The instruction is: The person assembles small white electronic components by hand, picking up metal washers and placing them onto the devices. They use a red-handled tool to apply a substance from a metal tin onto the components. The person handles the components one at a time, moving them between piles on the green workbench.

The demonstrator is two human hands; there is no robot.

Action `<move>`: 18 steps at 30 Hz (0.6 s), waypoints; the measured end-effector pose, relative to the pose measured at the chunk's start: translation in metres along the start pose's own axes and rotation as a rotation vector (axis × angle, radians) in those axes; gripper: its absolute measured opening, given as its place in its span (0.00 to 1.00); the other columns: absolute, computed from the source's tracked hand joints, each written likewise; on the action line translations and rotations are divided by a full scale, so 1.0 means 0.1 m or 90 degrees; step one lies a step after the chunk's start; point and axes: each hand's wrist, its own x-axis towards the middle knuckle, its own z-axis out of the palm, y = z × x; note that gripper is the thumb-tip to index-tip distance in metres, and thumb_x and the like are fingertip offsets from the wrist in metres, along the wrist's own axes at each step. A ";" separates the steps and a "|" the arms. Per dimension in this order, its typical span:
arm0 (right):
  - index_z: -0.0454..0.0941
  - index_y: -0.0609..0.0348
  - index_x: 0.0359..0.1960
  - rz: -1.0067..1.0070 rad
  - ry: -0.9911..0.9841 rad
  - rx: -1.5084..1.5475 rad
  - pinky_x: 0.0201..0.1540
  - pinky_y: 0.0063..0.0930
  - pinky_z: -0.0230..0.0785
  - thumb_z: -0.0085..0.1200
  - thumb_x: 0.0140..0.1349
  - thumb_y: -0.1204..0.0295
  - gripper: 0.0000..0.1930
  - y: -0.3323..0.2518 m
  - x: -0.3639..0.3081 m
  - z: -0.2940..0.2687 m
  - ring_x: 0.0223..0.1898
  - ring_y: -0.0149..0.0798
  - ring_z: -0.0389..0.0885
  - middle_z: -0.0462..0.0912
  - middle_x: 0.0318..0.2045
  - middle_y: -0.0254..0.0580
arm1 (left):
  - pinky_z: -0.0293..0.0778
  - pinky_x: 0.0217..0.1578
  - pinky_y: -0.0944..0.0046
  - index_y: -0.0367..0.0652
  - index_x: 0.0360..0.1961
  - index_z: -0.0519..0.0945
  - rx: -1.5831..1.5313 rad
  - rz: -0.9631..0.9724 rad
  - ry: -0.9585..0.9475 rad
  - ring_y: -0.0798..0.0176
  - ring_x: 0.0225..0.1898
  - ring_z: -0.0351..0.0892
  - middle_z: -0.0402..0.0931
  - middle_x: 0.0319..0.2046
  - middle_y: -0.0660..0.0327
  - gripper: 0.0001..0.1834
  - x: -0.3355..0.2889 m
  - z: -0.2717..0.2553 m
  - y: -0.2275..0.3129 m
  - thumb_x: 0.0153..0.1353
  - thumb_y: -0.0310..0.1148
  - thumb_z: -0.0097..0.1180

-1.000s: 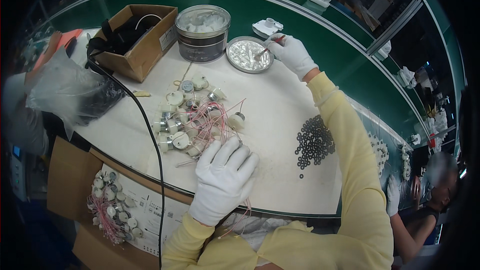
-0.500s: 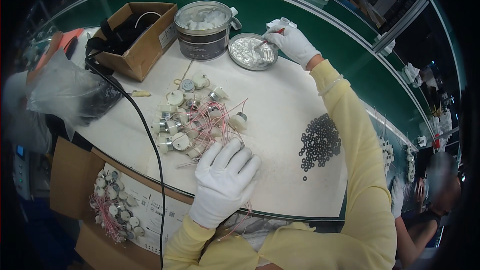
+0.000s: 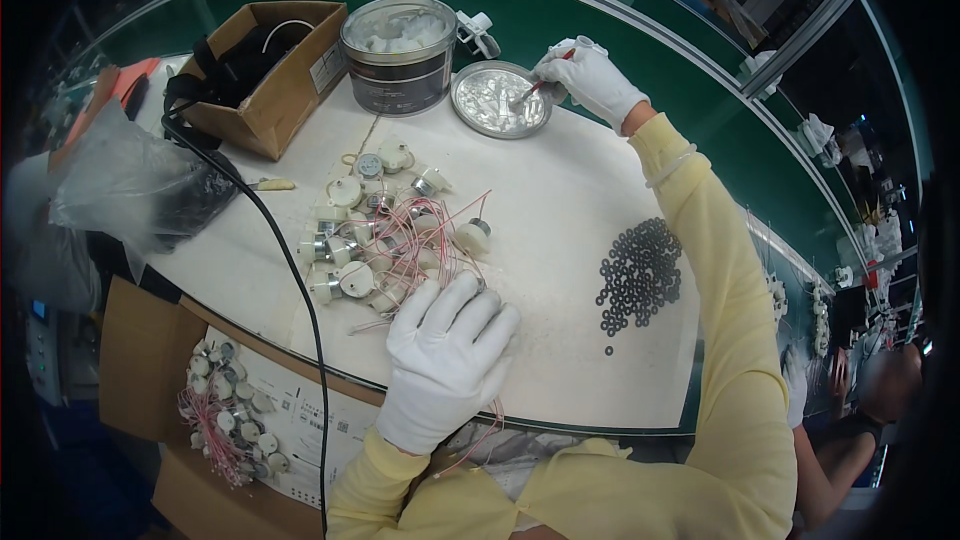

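Observation:
My left hand (image 3: 445,355), in a white glove, lies palm down at the near edge of a pile of small motors (image 3: 355,280) with white caps and pink wires. Its fingers are spread and slightly bent; what is beneath the palm is hidden. A pink wire (image 3: 490,435) comes out beside the wrist. At the far side, my gloved right hand (image 3: 595,85) is closed round a thin red-handled brush (image 3: 535,90). The brush's tip points down into a round metal lid (image 3: 480,128) smeared with shiny pale grease. A white part (image 3: 582,43) shows at its fingers; whether held is unclear.
A grease tub (image 3: 398,85) stands left of the lid, beside a cardboard box (image 3: 270,125). Black rings (image 3: 640,275) lie at right. A black cable (image 3: 290,250) crosses the left side. More motors fill a carton (image 3: 140,360) below. A co-worker's arm (image 3: 830,480) is at far right.
The right hand has moved slightly right, with the brush still in it. The white part beside the tub has come further into view. My left hand has barely moved.

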 end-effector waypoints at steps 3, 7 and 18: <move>0.88 0.65 0.35 0.053 -0.012 -0.001 0.38 0.24 0.77 0.55 0.65 0.69 0.13 -0.16 -0.08 -0.04 0.30 0.31 0.85 0.86 0.29 0.37 | 0.67 0.60 0.48 0.51 0.41 0.84 0.004 0.000 0.002 0.55 0.56 0.75 0.80 0.43 0.66 0.13 0.00 0.00 0.00 0.53 0.37 0.69; 0.89 0.64 0.36 0.095 -0.024 0.005 0.38 0.23 0.78 0.55 0.64 0.68 0.13 -0.20 -0.13 -0.06 0.30 0.31 0.87 0.88 0.30 0.39 | 0.67 0.60 0.48 0.51 0.41 0.84 -0.003 0.000 0.000 0.55 0.56 0.75 0.80 0.43 0.65 0.13 0.00 -0.01 0.00 0.53 0.37 0.69; 0.91 0.56 0.40 0.091 -0.004 0.059 0.34 0.20 0.70 0.55 0.63 0.66 0.13 -0.11 -0.20 -0.15 0.33 0.23 0.82 0.89 0.32 0.31 | 0.65 0.62 0.48 0.51 0.42 0.84 0.005 0.001 -0.004 0.55 0.57 0.75 0.79 0.45 0.66 0.14 0.00 -0.02 0.01 0.54 0.37 0.69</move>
